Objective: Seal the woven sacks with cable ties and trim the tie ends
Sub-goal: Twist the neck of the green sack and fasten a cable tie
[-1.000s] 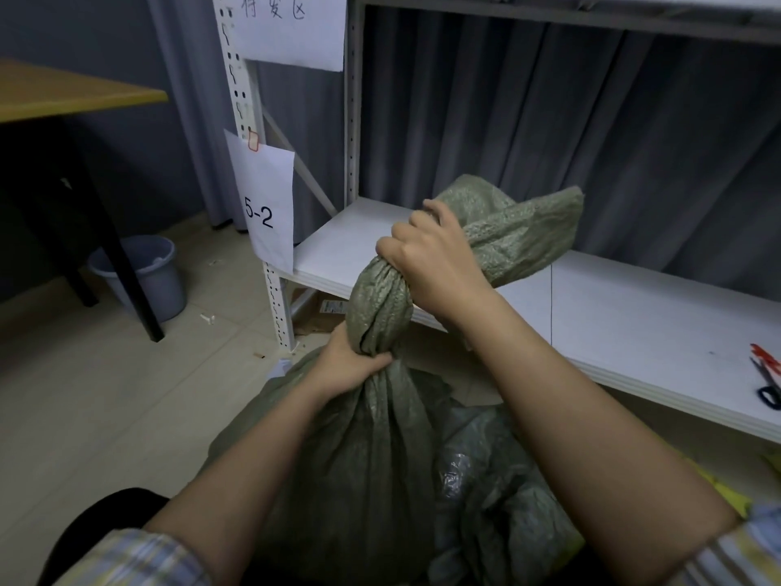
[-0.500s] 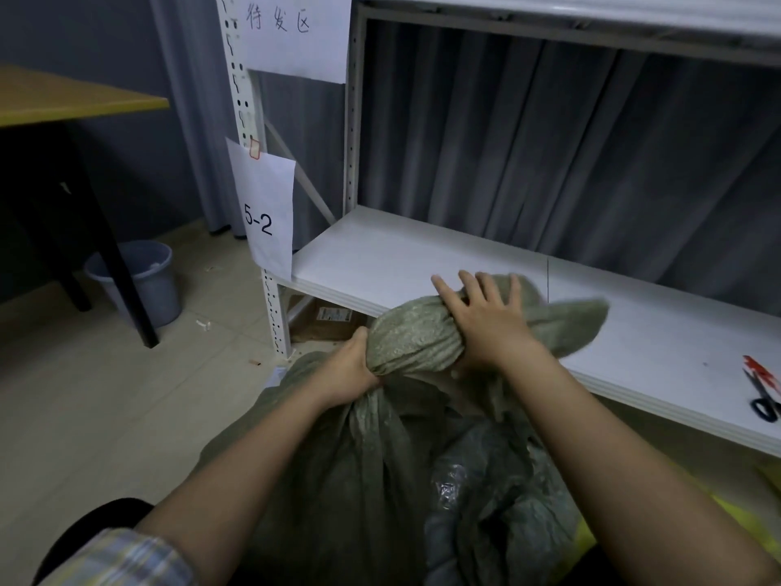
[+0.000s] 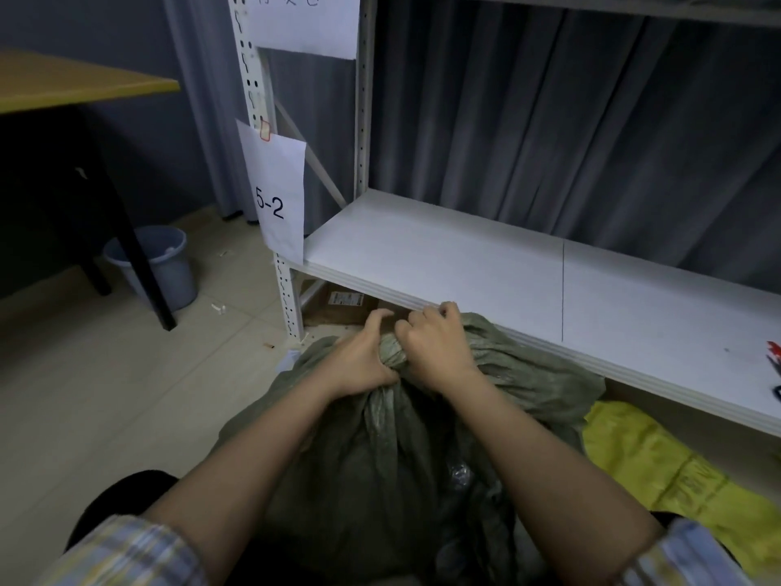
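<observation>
A dull green woven sack (image 3: 380, 467) stands on the floor between my arms, its top gathered into a twisted neck. My left hand (image 3: 359, 361) grips the neck from the left. My right hand (image 3: 439, 344) clutches the bunched mouth from the right, pressing it down low near the shelf edge. The loose flap of the sack's mouth spreads to the right under my right wrist. No cable tie shows in either hand. At the right frame edge, red-handled scissors (image 3: 774, 357) lie on the shelf, mostly cut off.
A white metal shelf (image 3: 465, 264) runs across just behind the sack, with a paper label reading 5-2 (image 3: 279, 200) on its post. A yellow sack (image 3: 659, 467) lies at the right. A grey bucket (image 3: 169, 268) stands under a wooden table (image 3: 63, 82) at the left.
The sack's neck, held high a second ago, has been pushed down. My right hand went from gripping it aloft to a flat press, and now clenches the bunched mouth beside my left hand.
</observation>
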Demonstrator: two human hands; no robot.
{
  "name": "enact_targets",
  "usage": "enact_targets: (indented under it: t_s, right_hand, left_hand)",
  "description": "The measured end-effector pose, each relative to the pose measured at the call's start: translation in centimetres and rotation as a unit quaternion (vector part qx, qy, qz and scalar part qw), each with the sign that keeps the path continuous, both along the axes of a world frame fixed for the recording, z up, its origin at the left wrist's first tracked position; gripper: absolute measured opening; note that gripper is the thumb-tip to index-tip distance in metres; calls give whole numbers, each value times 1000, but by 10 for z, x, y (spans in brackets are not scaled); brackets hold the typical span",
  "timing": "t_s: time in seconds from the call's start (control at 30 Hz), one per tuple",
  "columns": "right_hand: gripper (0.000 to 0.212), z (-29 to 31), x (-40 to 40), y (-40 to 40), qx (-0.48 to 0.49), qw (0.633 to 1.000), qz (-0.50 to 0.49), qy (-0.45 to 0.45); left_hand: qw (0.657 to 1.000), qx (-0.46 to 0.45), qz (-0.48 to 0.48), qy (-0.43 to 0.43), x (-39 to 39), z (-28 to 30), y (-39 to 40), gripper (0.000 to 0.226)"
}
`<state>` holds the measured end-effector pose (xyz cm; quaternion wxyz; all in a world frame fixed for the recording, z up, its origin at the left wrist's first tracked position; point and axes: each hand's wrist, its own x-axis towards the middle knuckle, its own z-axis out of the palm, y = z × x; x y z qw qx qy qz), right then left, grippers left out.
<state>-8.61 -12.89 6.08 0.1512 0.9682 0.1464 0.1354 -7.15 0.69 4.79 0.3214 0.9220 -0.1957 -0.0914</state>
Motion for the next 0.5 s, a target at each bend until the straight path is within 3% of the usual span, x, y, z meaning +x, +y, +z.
enact_targets:
  t_s: [0.1,0.23,0.4,0.5]
  right_hand:
    - [47,12,2,0,19,998,0,63]
    - [23,24,0,-1,8,998,2,63]
    - [26,29,0,8,8,997,2,70]
    - [27,28,1,9,27,997,3,72]
  left_hand:
    - [998,-49,29,-16,-1,-7,10,117]
    - [998,-10,61,-15,-16,-34,13,142]
    - [993,-16,115,-18,-18,-47,-1,147]
    - [987,-67,148,-19,-12,-49,-8,135]
